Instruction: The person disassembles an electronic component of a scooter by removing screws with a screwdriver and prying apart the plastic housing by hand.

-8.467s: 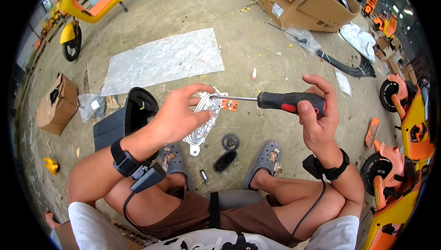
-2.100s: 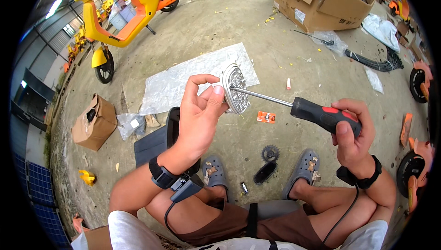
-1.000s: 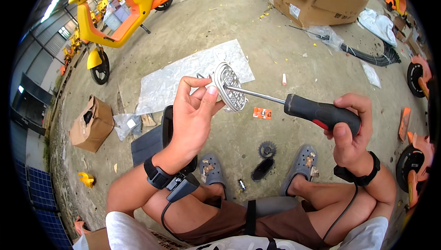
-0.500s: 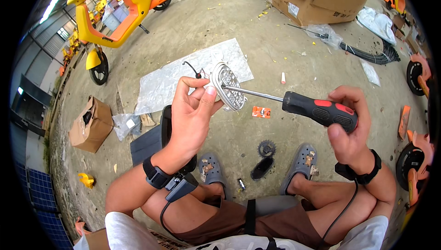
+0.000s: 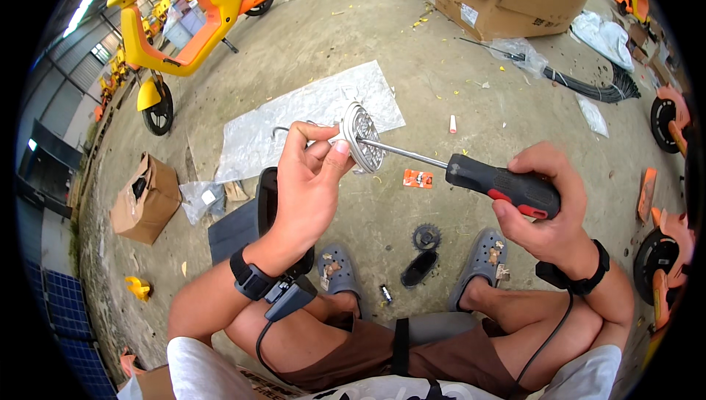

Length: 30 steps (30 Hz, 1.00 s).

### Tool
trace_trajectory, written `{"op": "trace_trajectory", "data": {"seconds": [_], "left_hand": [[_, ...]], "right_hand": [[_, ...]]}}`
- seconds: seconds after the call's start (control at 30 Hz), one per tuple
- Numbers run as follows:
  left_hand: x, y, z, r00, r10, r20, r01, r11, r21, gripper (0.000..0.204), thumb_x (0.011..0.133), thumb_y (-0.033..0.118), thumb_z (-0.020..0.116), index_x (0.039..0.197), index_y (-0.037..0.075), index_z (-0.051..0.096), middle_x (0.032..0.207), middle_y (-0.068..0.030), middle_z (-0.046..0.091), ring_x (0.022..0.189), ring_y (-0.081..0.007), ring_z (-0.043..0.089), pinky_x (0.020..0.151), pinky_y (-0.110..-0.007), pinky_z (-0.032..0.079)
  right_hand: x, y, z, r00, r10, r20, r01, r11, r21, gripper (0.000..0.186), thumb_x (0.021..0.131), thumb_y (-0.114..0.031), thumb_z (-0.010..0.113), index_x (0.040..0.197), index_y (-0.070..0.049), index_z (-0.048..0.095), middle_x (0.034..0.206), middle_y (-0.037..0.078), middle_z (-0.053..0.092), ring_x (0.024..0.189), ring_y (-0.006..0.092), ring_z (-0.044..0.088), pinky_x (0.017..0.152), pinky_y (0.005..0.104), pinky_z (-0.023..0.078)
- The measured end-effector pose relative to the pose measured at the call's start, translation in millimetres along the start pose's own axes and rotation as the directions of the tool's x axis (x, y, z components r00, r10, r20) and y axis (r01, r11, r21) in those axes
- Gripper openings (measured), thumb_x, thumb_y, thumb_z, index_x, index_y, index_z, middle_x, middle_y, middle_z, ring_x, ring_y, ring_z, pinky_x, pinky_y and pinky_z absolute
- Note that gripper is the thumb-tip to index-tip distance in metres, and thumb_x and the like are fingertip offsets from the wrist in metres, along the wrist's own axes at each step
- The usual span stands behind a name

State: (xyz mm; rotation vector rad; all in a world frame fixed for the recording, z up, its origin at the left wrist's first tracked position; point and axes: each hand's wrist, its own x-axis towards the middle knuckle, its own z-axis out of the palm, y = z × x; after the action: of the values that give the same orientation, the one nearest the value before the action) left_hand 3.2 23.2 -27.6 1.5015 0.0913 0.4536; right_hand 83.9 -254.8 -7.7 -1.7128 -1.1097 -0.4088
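Observation:
My left hand (image 5: pixel 312 176) pinches the rim of a round lamp (image 5: pixel 370 151) with a white edge and a clear patterned face turned to the right. A short black wire (image 5: pixel 279 132) pokes out behind my fingers. My right hand (image 5: pixel 548 205) is closed round the black and red handle of a screwdriver (image 5: pixel 504 185). Its metal shaft runs left, and the tip meets the lamp's face near its middle; the exact contact point is too small to make out.
Below the lamp on the concrete lie an orange packet (image 5: pixel 418 179), a dark gear (image 5: pixel 426 237) and a black oval cover (image 5: pixel 420 269). A plastic sheet (image 5: pixel 250 131) is spread beyond. Cardboard boxes (image 5: pixel 147 198) stand left and far right; a yellow scooter (image 5: pixel 176 47) is parked at far left.
The screwdriver handle has turned about its shaft and shifted slightly left, my right fingers moving with it. The lamp has tilted a little, and less of its wire shows.

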Motion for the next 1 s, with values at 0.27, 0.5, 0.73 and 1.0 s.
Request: {"op": "trace_trajectory", "data": {"seconds": [0.27, 0.5, 0.73, 1.0], "left_hand": [[-1, 2, -5, 1.000, 0.031, -0.005, -0.031, 0.998, 0.050, 0.014, 0.101, 0.006, 0.052, 0.107, 0.004, 0.040, 0.111, -0.0178, 0.067, 0.102, -0.0218, 0.066, 0.092, -0.041, 0.054], [2, -7, -4, 0.996, -0.070, -0.046, 0.076, 0.985, 0.153, 0.012, 0.101, 0.005, 0.050, 0.107, 0.004, 0.040, 0.110, -0.0179, 0.066, 0.100, -0.0216, 0.066, 0.090, -0.040, 0.055], [20, -9, 4, 0.998, -0.018, -0.052, 0.024, 0.993, 0.114, 0.012, 0.100, 0.002, 0.049, 0.107, 0.003, 0.039, 0.106, -0.0160, 0.065, 0.097, -0.0174, 0.065, 0.089, -0.036, 0.055], [38, -32, -11, 0.984, 0.031, -0.173, -0.014, 0.995, 0.100, 0.011, 0.098, -0.001, 0.052, 0.105, 0.000, 0.044, 0.096, -0.0113, 0.066, 0.086, -0.0100, 0.060, 0.074, -0.026, 0.049]], "right_hand": [[-4, -12, 7, 0.958, 0.287, 0.017, -0.286, 0.956, -0.063, 0.025, 0.079, -0.015, 0.078, 0.097, -0.001, 0.066, 0.067, 0.005, 0.063, 0.057, 0.0100, 0.057, 0.056, 0.0234, 0.046], [3, -10, 7, 0.870, 0.465, 0.165, -0.482, 0.873, 0.078, 0.029, 0.081, -0.019, 0.078, 0.103, -0.006, 0.064, 0.071, 0.004, 0.061, 0.064, 0.0092, 0.057, 0.059, 0.0246, 0.046], [18, 3, 3, 0.989, 0.140, 0.044, -0.130, 0.975, -0.179, 0.030, 0.071, -0.010, 0.081, 0.098, -0.005, 0.069, 0.082, 0.011, 0.067, 0.067, 0.0258, 0.065, 0.058, 0.0321, 0.052], [109, 7, -7, 0.632, 0.653, 0.418, -0.682, 0.724, -0.101, 0.029, 0.083, -0.024, 0.075, 0.093, 0.002, 0.072, 0.066, 0.004, 0.065, 0.054, 0.0092, 0.055, 0.050, 0.0247, 0.042]]}}
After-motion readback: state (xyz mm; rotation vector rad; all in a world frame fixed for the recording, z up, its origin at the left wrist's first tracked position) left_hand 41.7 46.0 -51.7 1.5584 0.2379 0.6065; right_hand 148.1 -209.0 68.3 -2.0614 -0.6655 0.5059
